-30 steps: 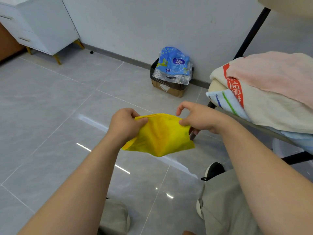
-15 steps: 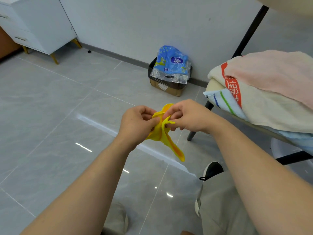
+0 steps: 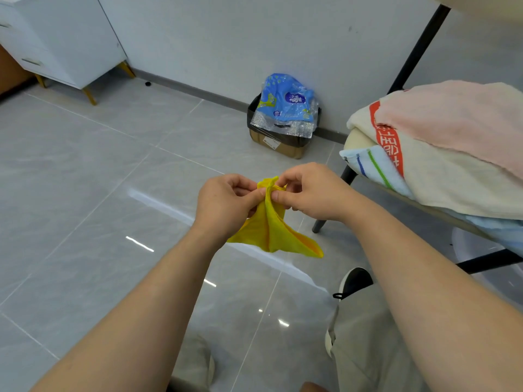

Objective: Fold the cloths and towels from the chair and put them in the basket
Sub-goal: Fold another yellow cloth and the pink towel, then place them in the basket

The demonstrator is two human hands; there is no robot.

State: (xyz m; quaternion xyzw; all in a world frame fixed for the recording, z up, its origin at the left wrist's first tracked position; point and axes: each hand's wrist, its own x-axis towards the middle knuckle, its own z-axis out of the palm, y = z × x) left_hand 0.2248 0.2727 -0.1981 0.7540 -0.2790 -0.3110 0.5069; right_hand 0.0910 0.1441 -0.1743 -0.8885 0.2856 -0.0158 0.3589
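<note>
The small thin yellow cloth (image 3: 271,227) hangs in the air above the grey tiled floor (image 3: 85,193), in front of the person. Its top edge is gathered between the two hands, and the lower part spreads out and hangs free. The left hand (image 3: 226,202) pinches the cloth with thumb and curled fingers, and the right hand (image 3: 308,190) pinches it just beside. At the right, on the chair with a cream seat (image 3: 356,140), lie a pink towel (image 3: 452,117), a cream towel with a red band (image 3: 441,176) and a white towel with blue and green stripes (image 3: 376,168). Near the wall stands a cardboard box (image 3: 278,145) with a blue plastic bag (image 3: 285,106).
</note>
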